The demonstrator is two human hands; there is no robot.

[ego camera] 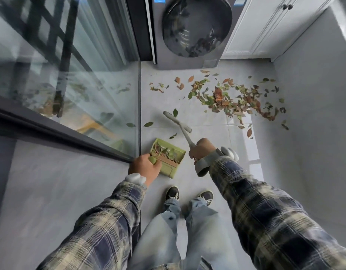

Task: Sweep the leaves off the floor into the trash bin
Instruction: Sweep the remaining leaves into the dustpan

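My left hand [144, 167] grips the handle of a green dustpan [168, 158] that holds several leaves and sits low over the tiles beside the glass door. My right hand [201, 150] grips the grey handle of a broom, whose narrow grey head [177, 121] lies ahead of the dustpan on the floor. A broad scatter of brown and green leaves [226, 98] covers the floor farther ahead and to the right. A few single leaves [148, 124] lie near the broom head. No trash bin is in view.
A glass sliding door [80, 84] with a dark frame runs along the left. A washing machine [193, 30] stands at the far end, with white cabinets [265, 30] beside it. A grey wall [314, 114] closes the right side. My shoes [189, 194] stand just behind the dustpan.
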